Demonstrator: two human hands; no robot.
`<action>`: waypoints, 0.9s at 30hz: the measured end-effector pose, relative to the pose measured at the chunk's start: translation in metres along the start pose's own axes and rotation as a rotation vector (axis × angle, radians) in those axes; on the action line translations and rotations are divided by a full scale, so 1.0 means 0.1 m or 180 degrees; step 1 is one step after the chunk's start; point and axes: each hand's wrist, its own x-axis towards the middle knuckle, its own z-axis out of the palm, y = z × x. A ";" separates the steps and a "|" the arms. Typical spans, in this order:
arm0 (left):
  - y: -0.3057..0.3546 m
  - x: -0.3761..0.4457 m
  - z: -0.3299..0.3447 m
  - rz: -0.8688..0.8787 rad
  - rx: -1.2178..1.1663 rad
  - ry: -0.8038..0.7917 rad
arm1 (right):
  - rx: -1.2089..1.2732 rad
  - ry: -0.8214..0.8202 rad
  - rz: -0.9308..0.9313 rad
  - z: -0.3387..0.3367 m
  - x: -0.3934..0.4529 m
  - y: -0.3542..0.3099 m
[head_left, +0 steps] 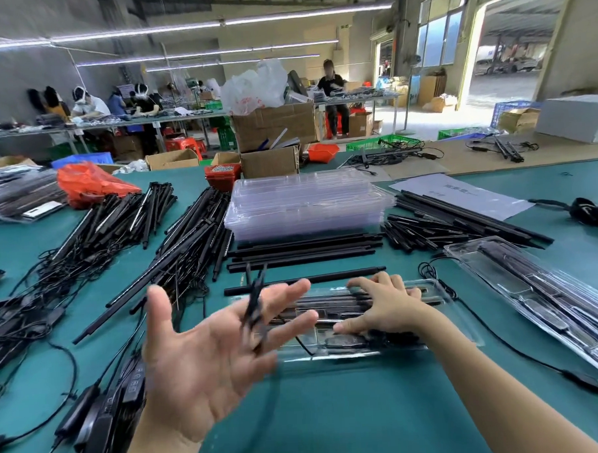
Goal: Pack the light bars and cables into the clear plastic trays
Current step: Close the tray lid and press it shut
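A clear plastic tray (347, 353) lies on the green table just in front of me, with black light bars and a cable in it. My right hand (387, 308) rests on the tray's contents, fingers spread flat. My left hand (207, 360) hovers palm up over the tray's left end with straight fingers. A blurred black cable piece (256, 303) lies across those fingers. Loose light bars (305, 251) lie in a row behind the tray. A stack of empty clear trays (307, 205) stands beyond them.
Piles of black bars (188, 238) and tangled cables with controllers (103, 406) cover the left side. More bars (461, 215) lie to the right, near a packed tray (540, 294) and a cable ending in a plug (585, 381). Boxes and people at other tables are behind.
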 end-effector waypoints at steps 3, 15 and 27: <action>0.09 0.08 0.14 -0.0135 0.0984 0.0181 | 0.0027 0.0064 -0.0018 0.02 0.00 0.01; 0.87 0.14 0.10 -0.1192 0.5824 0.4291 | 0.0073 0.0160 0.0013 0.01 -0.07 -0.02; 0.21 0.10 -0.33 -0.1424 0.7046 0.2662 | 0.1970 0.2345 -0.0324 0.09 -0.32 -0.08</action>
